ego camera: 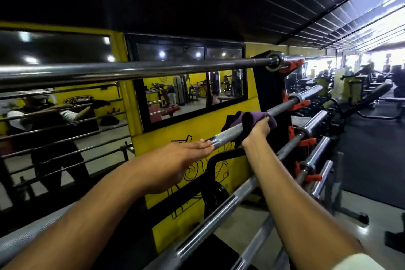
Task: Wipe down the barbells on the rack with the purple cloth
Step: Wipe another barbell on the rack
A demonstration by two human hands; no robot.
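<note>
Both arms stretched out: right hand (257, 130) wraps the cloth (252, 119) round the bar (228, 135), left hand (186, 151) beside it, fingers curled on the bar

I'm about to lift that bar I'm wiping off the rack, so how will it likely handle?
The barbell is a long steel shaft, so probably heavy and stiff. Being round, it may roll once off the red hooks. The knurled patch by the left hand should grip well; the purple cloth under the right hand could slip.
</note>
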